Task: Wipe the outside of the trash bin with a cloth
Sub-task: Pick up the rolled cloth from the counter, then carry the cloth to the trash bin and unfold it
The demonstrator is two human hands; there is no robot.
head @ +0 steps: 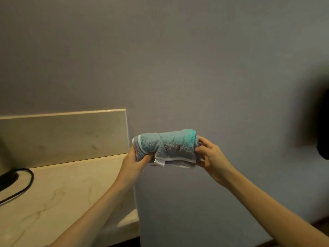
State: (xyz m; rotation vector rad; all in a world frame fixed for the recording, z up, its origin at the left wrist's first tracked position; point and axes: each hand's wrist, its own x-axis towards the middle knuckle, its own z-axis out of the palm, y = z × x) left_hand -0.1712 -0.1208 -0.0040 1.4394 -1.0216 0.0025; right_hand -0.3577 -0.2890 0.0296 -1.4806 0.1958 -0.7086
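A blue-grey terry cloth (pixel 169 147) with a white hem is bunched into a roll and held in the air in front of the wall. My left hand (pixel 135 160) grips its left end, thumb pressed into the fabric. My right hand (pixel 211 155) holds its right end, fingers curled around it. No trash bin is in view.
A beige marble counter (pixel 58 198) with a low backsplash (pixel 67 136) lies at the lower left. A black cable (pixel 26 184) and a dark appliance base (pixel 8 177) sit at its far left. A dark object (pixel 323 125) hangs at the right edge against the grey wall.
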